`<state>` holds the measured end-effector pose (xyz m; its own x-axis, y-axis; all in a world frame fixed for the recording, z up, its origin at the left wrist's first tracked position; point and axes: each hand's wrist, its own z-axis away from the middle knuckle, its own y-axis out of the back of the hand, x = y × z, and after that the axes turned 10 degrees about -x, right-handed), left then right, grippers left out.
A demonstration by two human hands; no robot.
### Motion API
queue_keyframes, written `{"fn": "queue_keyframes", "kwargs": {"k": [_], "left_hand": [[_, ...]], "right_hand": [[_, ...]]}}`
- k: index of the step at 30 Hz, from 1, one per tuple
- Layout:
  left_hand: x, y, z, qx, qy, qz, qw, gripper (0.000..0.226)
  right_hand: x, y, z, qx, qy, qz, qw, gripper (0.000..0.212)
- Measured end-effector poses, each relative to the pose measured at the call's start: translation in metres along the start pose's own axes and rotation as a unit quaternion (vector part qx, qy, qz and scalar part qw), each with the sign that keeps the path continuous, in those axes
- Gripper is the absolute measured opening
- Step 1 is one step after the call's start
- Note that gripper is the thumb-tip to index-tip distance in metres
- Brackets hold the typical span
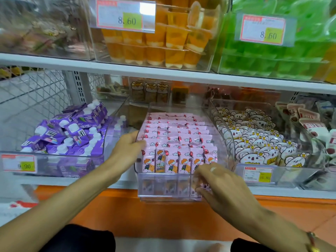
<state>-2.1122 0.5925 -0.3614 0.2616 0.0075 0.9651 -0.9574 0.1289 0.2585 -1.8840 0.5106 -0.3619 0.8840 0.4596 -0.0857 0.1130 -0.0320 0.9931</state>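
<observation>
Purple spouted pouches (69, 135) heaped loose in the far-left tray, with a price tag (19, 163) on its front. Just right of them, left hand (125, 150) grips the left wall of the clear bin (163, 186), fingers hooked over the rim, thumb outside.

Clear bin sits on the lower white shelf (116, 180) between the purple tray and the bear tray, its front jutting past the shelf edge. Inside, pink packets (174, 135) stand upright in tight rows, a cartoon child on each face. Orange jelly cups (163, 42) stacked on the shelf above.

Right hand (221, 184) at the bin's front right corner, fingers curled onto the front panel. Cannot tell whether they also pinch a packet. Ring (213, 169) on one finger. Hands apart, one on each side of the bin.

Further right, bear-shaped packets (254, 140) in their own tray, with a yellow price label (258, 174) on the front. Green cups (272, 57) above them.
</observation>
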Motion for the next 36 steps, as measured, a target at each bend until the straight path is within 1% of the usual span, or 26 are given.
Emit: {"fn": "queue_keyframes", "kwargs": {"k": [2, 5, 11, 13, 17, 19, 21, 24, 26, 27, 29, 30, 31, 32, 33, 34, 35, 36], "left_hand": [[0.002, 0.002, 0.001, -0.009, -0.013, 0.024, 1.0, 0.032], [0.006, 0.005, -0.001, -0.017, -0.039, 0.046, 0.998, 0.034], [0.023, 0.017, -0.016, -0.008, -0.091, 0.044, 0.995, 0.041], [0.025, 0.017, -0.024, -0.005, -0.092, 0.041, 0.995, 0.042], [0.021, 0.015, -0.036, -0.004, -0.064, 0.042, 0.997, 0.034], [0.017, 0.014, -0.037, -0.001, -0.058, 0.035, 0.998, 0.033], [0.012, 0.015, -0.037, 0.007, -0.065, 0.028, 0.997, 0.036], [0.01, 0.016, -0.036, 0.012, -0.076, 0.024, 0.997, 0.032], [0.008, 0.016, -0.035, 0.011, -0.079, 0.017, 0.997, 0.03], [0.007, 0.017, -0.035, 0.006, -0.078, 0.014, 0.997, 0.029], [0.008, 0.019, -0.036, -0.006, -0.069, -0.008, 0.998, 0.028], [0.008, 0.021, -0.036, -0.007, -0.066, -0.026, 0.997, 0.028], [0.009, 0.023, -0.037, -0.005, -0.064, -0.046, 0.997, 0.027], [0.009, 0.026, -0.038, 0.0, -0.067, -0.063, 0.996, 0.028], [0.009, 0.028, -0.038, 0.004, -0.068, -0.08, 0.994, 0.029], [0.01, 0.028, -0.038, 0.007, -0.069, -0.089, 0.994, 0.031], [0.011, 0.028, -0.038, 0.009, -0.067, -0.097, 0.993, 0.032], [0.011, 0.027, -0.038, 0.011, -0.069, -0.102, 0.992, 0.033]], "right_hand": [[0.002, 0.005, 0.0, 0.044, 0.002, 0.022, 0.999, 0.019], [0.007, 0.009, 0.0, 0.065, 0.009, 0.027, 0.997, 0.03], [0.007, 0.009, -0.02, 0.104, 0.024, 0.04, 0.993, 0.027], [0.011, 0.01, -0.033, 0.099, 0.023, 0.048, 0.994, 0.027], [0.021, 0.007, -0.051, 0.073, 0.02, 0.059, 0.995, 0.022], [0.023, 0.0, -0.052, 0.052, 0.016, 0.057, 0.997, 0.018], [0.022, -0.006, -0.051, 0.043, 0.031, 0.057, 0.997, 0.02], [0.021, -0.003, -0.054, 0.0, 0.047, 0.058, 0.997, 0.024], [0.024, 0.006, -0.054, -0.037, 0.054, 0.034, 0.997, 0.026], [0.024, 0.013, -0.053, -0.027, 0.053, 0.017, 0.998, 0.029], [0.03, 0.022, -0.05, 0.091, 0.018, -0.004, 0.996, 0.033], [0.036, 0.026, -0.049, 0.143, -0.027, -0.008, 0.989, 0.036], [0.042, 0.028, -0.05, 0.153, -0.084, -0.013, 0.985, 0.042], [0.046, 0.028, -0.053, 0.114, -0.132, -0.033, 0.984, 0.045], [0.049, 0.026, -0.058, 0.058, -0.162, -0.064, 0.983, 0.039], [0.053, 0.022, -0.064, 0.023, -0.176, -0.098, 0.979, 0.024], [0.054, 0.02, -0.069, 0.022, -0.177, -0.117, 0.977, 0.009], [0.055, 0.019, -0.073, 0.04, -0.167, -0.116, 0.978, 0.014]]}}
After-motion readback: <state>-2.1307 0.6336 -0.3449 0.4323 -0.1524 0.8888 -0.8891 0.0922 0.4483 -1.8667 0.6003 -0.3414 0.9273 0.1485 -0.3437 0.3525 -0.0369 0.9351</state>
